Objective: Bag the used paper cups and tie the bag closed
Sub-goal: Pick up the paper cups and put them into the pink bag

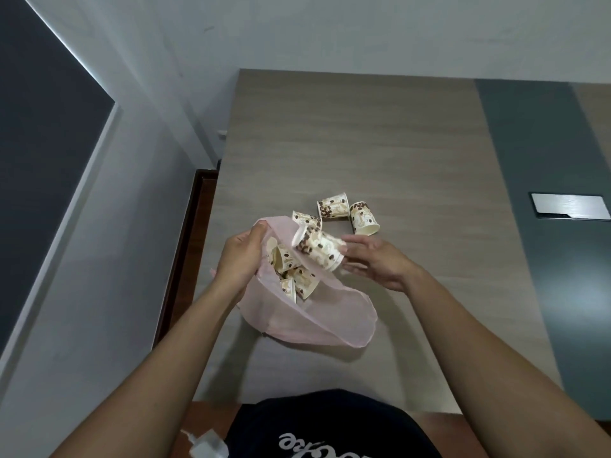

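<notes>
Three loose cups [332,209] neighbour the bag [330,322]; left hand [243,256] pinches rim, right hand [377,262] pinches fourth cup [319,249].

Here's how it's laid out from my end. The bag [330,322] sits on the table [363,143], toward its near left edge, with a few bagged cups [291,272] lying inside. One cup [319,249] is tipped on its side over the bag's mouth, between the hands. The left hand [243,256] grips the bag's left rim, and the right hand [377,262], just right of the cup, pinches its open end. Three loose cups [333,208] lie on the table just behind the bag. A plate [568,211] is set into the table well off to the right.
</notes>
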